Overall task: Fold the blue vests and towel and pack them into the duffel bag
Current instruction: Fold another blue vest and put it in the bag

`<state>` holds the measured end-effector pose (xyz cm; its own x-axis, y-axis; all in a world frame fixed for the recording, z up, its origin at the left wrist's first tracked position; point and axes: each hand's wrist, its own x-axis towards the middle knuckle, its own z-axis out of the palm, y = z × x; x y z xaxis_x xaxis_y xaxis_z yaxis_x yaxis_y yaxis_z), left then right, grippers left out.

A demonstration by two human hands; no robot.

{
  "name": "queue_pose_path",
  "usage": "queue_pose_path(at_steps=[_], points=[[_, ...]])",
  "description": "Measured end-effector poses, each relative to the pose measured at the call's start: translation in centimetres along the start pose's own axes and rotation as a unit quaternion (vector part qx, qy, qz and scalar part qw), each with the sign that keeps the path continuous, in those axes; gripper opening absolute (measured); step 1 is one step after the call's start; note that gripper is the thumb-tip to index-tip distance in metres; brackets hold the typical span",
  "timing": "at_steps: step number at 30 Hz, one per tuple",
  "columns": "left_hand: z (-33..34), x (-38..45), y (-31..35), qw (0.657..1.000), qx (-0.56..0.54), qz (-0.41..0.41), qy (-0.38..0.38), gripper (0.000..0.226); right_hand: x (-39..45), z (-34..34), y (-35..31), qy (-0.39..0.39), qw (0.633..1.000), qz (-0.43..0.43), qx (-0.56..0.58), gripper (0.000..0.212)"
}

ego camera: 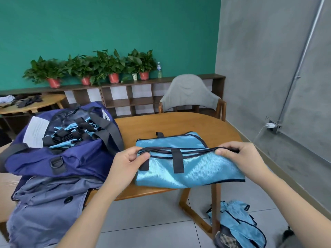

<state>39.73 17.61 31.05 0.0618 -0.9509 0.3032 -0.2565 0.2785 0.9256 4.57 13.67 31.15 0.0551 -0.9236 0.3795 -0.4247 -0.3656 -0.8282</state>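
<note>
My left hand [129, 159] and right hand [238, 155] each pinch the dark-trimmed top edge of the blue vest [188, 167], which lies part-folded on the table [179, 126], its lower edge overhanging the near rim. Risk 1: slick fabric slides off toward the floor. Risk 2: uneven pull skews the fold. The duffel bag [59, 158] sits open at left, holding other vests.
</note>
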Motion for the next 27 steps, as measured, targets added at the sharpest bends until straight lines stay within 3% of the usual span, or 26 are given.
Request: queue_pose_path(at_steps=[8,13,19,21,27], points=[[0.6,6.7,-6.5,0.971,0.229,-0.040,0.047,0.015,8.3,5.2,4.4,-0.071,0.992,0.045,-0.098,0.015],[0.8,7.0,-8.3,0.956,0.279,-0.050,0.074,0.010,9.3,6.7,6.7,-0.099,0.984,0.071,-0.126,0.016],[0.2,5.8,-7.6,0.974,0.214,-0.081,-0.012,0.013,8.0,4.3,5.5,-0.188,0.966,0.111,-0.140,0.002],[0.0,5.5,-6.6,0.982,0.167,-0.080,-0.033,0.014,7.6,3.7,4.8,-0.179,0.972,0.101,-0.112,0.005],[-0.5,8.0,-4.7,0.989,0.113,-0.085,0.038,0.012,10.5,3.8,2.5,-0.111,0.989,0.059,-0.076,0.006]])
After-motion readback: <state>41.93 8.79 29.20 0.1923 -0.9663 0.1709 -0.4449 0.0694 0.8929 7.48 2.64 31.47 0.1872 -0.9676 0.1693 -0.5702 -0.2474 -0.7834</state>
